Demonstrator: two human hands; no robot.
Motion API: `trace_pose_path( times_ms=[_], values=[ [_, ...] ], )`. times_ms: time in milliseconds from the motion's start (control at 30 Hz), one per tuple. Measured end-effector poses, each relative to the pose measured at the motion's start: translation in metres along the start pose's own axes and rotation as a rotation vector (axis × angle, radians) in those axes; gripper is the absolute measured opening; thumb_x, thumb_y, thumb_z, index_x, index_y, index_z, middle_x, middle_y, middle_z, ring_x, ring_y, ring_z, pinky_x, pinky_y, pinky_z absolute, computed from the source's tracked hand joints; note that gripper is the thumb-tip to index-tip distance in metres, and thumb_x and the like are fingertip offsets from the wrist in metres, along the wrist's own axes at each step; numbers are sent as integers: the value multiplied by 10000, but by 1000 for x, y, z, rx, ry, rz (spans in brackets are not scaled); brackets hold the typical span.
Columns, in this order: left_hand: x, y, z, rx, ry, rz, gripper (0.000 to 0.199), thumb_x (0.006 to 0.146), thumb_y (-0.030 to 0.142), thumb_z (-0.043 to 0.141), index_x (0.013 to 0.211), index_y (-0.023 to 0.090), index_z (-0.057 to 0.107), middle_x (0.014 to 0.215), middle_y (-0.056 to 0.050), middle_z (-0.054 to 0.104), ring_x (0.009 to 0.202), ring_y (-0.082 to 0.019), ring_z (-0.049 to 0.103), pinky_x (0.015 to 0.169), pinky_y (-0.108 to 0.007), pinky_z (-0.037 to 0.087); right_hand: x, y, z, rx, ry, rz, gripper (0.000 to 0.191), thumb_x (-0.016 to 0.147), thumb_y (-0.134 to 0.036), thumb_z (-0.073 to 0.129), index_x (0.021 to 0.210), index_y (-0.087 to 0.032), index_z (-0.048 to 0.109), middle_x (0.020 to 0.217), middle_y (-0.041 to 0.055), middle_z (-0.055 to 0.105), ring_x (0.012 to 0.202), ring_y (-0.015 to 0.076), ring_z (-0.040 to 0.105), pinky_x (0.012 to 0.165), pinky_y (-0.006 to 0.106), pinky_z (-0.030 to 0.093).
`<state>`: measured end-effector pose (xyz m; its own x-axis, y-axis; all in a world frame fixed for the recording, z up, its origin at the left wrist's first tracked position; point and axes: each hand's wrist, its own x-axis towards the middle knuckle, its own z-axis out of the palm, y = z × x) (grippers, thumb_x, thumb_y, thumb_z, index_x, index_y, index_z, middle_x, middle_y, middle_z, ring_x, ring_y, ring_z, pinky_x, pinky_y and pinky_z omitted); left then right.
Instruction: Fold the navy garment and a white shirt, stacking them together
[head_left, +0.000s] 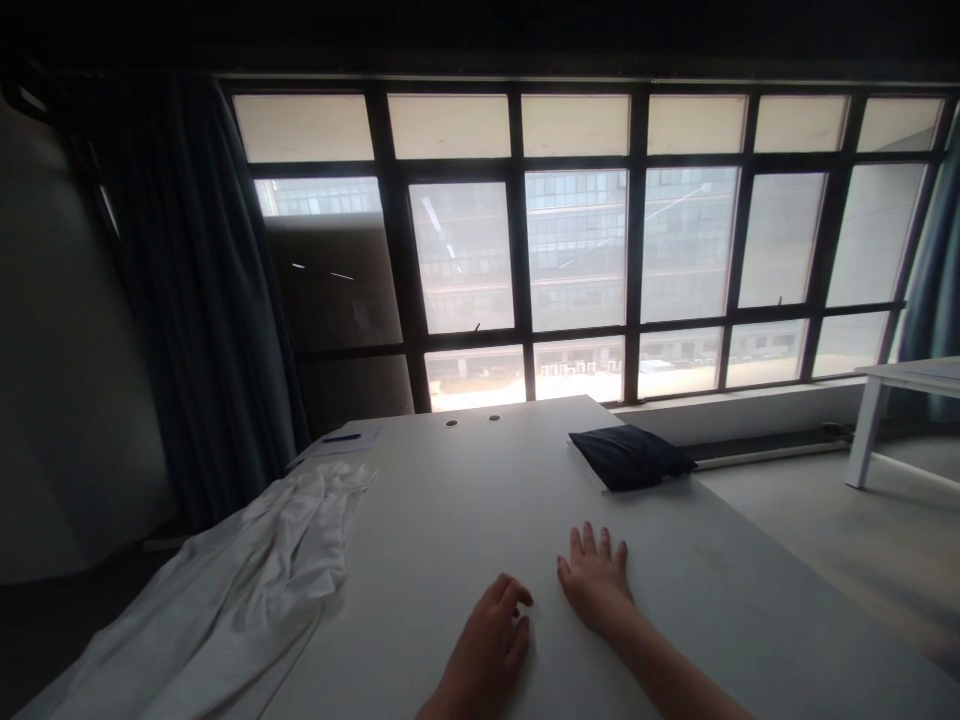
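white crumpled cloth [225, 580] lies to the left of the left hand [487, 640], loosely curled and empty on the pale grey tabletop [675, 560], while the right hand [596, 580], fingers spread and holding nothing, rests flat with a dark navy fabric pouch [628, 457] well ahead of it.

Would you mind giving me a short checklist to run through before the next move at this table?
1. The left hand and right hand are empty: ok.
2. The white cloth is within reach of the left hand: ok.
3. The white cloth lies flat: not ok, it is crumpled and hangs over the edge of the table.
4. The dark blue cushion is clear of both hands: ok.
5. The white cloth is free of marks: cannot tell, the light is dim.
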<state>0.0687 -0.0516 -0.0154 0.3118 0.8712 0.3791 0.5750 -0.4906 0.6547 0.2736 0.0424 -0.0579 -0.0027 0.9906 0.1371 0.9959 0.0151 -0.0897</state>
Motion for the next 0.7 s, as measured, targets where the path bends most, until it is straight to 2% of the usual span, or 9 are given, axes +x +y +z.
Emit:
trace_pose_path(
  times_ms=[133, 200, 267, 333, 433, 500, 600, 633, 700],
  values=[
    [-1, 0, -3, 12, 28, -22, 272, 792, 102, 533, 999, 255, 622, 1020, -41, 646, 925, -199, 629, 874, -336, 492, -18, -21, -11, 79, -34, -130, 661, 962, -507, 361, 1543, -194, 400, 1625, 177, 307, 1494, 434, 200, 1148, 673, 36],
    [2, 3, -9, -17, 66, -74, 198, 795, 130, 539, 936, 238, 627, 954, -38, 666, 881, -198, 639, 799, -317, 504, -20, -21, -16, 102, -56, -145, 645, 961, -506, 367, 1533, -213, 418, 1623, 169, 316, 1494, 431, 204, 1146, 678, 51],
    [8, 9, -26, -50, 131, -135, 112, 852, 200, 524, 909, 228, 616, 899, -32, 679, 809, -187, 646, 693, -287, 501, -20, -18, -19, 116, -67, -146, 639, 960, -513, 370, 1527, -223, 428, 1624, 162, 318, 1496, 425, 203, 1147, 676, 62],
    [14, 18, -55, -43, 225, -172, 135, 921, 304, 494, 933, 228, 604, 890, -26, 688, 762, -176, 645, 614, -261, 482, -19, -17, -19, 120, -63, -143, 633, 960, -516, 371, 1522, -233, 433, 1624, 156, 320, 1498, 421, 202, 1147, 677, 64],
    [20, 24, -118, 96, 371, -163, 205, 936, 419, 503, 963, 241, 600, 940, -21, 695, 790, -184, 651, 546, -239, 461, -20, -17, -18, 113, -45, -147, 622, 960, -498, 367, 1518, -232, 440, 1619, 160, 331, 1495, 425, 208, 1146, 681, 59],
    [19, 15, -163, 253, 458, -163, 240, 928, 445, 501, 1004, 240, 600, 1002, -33, 700, 867, -203, 664, 642, -273, 510, -20, -17, -17, 117, -40, -155, 622, 959, -490, 366, 1516, -225, 443, 1616, 165, 336, 1494, 429, 209, 1147, 680, 54],
    [9, -22, -214, 584, 464, -246, 291, 885, 460, 517, 1035, 224, 598, 1052, -70, 697, 980, -255, 659, 864, -373, 510, -20, -17, -18, 130, -48, -160, 627, 955, -488, 371, 1515, -216, 446, 1613, 172, 337, 1494, 437, 204, 1144, 687, 53],
    [2, -39, -224, 695, 443, -307, 308, 873, 470, 520, 1036, 220, 597, 1064, -84, 696, 1003, -277, 652, 892, -399, 495, -20, -17, -18, 132, -51, -158, 628, 954, -490, 371, 1514, -216, 448, 1614, 172, 336, 1493, 438, 203, 1142, 690, 55],
    [-13, -72, -232, 825, 362, -474, 365, 843, 509, 520, 1037, 212, 604, 1090, -113, 695, 1041, -334, 638, 908, -455, 475, -20, -16, -19, 132, -49, -152, 627, 954, -496, 369, 1511, -222, 451, 1615, 167, 335, 1493, 433, 206, 1141, 690, 63]
  ],
)
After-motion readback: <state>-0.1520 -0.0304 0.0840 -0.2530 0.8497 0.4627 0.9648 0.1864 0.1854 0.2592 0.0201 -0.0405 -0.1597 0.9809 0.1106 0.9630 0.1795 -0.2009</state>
